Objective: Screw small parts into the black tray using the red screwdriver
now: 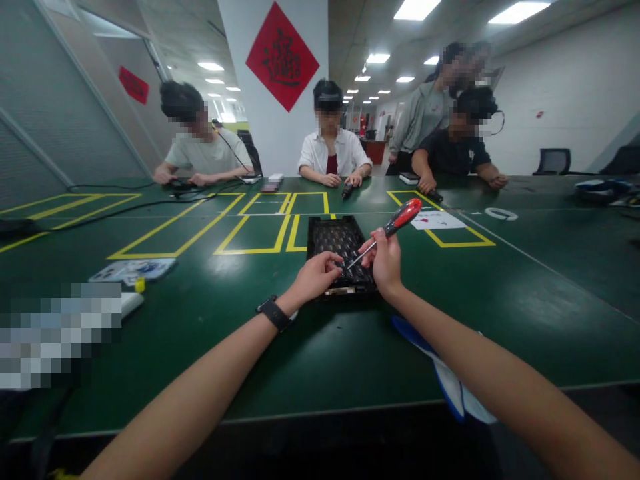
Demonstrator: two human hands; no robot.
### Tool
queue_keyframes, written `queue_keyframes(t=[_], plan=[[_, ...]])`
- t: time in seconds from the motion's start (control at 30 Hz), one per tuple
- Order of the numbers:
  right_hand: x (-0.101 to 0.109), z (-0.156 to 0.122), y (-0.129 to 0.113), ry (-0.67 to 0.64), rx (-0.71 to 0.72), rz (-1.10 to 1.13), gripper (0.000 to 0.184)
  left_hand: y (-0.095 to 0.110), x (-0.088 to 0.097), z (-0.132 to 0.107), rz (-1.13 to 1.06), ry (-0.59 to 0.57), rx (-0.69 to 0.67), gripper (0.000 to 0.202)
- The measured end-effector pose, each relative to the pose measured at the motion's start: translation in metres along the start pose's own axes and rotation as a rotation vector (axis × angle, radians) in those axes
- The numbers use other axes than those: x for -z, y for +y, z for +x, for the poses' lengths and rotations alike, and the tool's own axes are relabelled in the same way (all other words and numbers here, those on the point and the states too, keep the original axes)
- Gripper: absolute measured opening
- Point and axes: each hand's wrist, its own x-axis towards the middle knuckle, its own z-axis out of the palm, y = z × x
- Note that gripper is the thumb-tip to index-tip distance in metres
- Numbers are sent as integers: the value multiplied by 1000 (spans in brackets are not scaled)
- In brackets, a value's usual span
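Note:
A black tray-like device (334, 241) lies flat on the green table (310, 347) in front of me. My right hand (384, 261) is closed round a screwdriver with a red and black handle (401, 217); its thin shaft slants down left, with the tip on the device's near part. My left hand (316, 275), with a black watch on the wrist, rests on the near left edge of the device with fingers curled against it, close to the screwdriver tip. Whether those fingers pinch anything is too small to tell.
Yellow tape rectangles (260, 227) mark the table beyond the device. A white paper (440, 220) and a tape ring (501, 213) lie to the right, booklets (133, 270) to the left, a blue-white object (445, 380) under my right forearm. Several people sit along the far side.

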Motion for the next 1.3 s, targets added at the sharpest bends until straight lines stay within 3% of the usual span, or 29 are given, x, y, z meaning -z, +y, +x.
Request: queue_keyframes(t=[0.23, 0.6, 1.0, 1.3], plan=[[0, -2, 1, -61, 29, -39, 35, 1, -1, -2, 37, 30, -6, 27], [-1, -6, 0, -141, 46, -79, 37, 2, 0, -1, -17, -49, 36, 27], [4, 2, 7, -68, -8, -56, 40, 1, -2, 0, -6, -53, 40, 27], [3, 1, 7, -97, -5, -27, 38, 5, 0, -2, -43, -61, 9, 26]])
